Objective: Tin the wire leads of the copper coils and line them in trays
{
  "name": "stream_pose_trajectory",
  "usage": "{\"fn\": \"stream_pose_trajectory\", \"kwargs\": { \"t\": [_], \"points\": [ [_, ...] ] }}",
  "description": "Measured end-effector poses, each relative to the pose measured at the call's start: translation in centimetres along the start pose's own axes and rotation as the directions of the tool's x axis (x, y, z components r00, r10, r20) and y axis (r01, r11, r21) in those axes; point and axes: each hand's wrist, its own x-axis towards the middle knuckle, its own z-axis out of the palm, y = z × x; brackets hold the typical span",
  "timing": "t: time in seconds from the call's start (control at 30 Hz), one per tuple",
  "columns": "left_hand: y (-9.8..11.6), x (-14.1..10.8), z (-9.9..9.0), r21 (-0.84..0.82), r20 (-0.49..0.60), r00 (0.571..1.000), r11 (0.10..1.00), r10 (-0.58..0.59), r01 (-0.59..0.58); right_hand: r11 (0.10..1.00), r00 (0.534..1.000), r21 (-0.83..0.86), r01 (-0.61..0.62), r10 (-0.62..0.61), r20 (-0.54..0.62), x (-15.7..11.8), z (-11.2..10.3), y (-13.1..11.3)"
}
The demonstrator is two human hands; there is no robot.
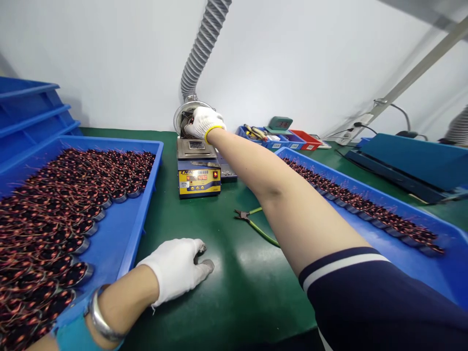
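My right hand (205,123), in a white knit glove with a yellow cuff, reaches forward above a solder pot (199,183) with a lit red digital display. Its fingers are closed in front of a round metal fume hood (178,118). A dark shape shows at the fingertips, too hidden to name. My left hand (177,268), gloved in white with greyed fingertips, rests on the green tabletop (226,302). Thumb and index finger are apart, with nothing between them. Green-handled cutting pliers (243,214) lie on the table below my right forearm, partly covered by it.
At left a blue tray (137,234) holds many round components with red and black wires. Another blue tray (340,214) at right holds similar parts in rows. Stacked blue bins (32,109), small tool bins (276,145) and a teal machine (417,158) stand behind. A grey duct (204,44) hangs above.
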Motion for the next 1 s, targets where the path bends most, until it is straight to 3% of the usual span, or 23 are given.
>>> {"fn": "stream_pose_trajectory", "kwargs": {
  "t": [0.33, 0.67, 1.0],
  "points": [
    [0.3, -0.2, -0.1, 0.046, 0.010, 1.000, 0.999, 0.027, -0.028, 0.999, 0.990, -0.041, -0.013, 0.019, 0.141, -1.2, 0.1, -1.0],
    [0.0, -0.1, -0.1, 0.032, 0.001, 1.000, 0.999, 0.022, -0.022, 1.000, 1.000, 0.003, -0.001, 0.001, 0.023, -0.3, 0.0, -0.2],
    [-0.2, 0.2, 0.1, 0.008, -0.006, 1.000, 1.000, 0.020, -0.020, 0.997, 0.998, 0.061, -0.054, 0.052, 0.031, 0.0, 0.3, 0.8]
  ]
}}
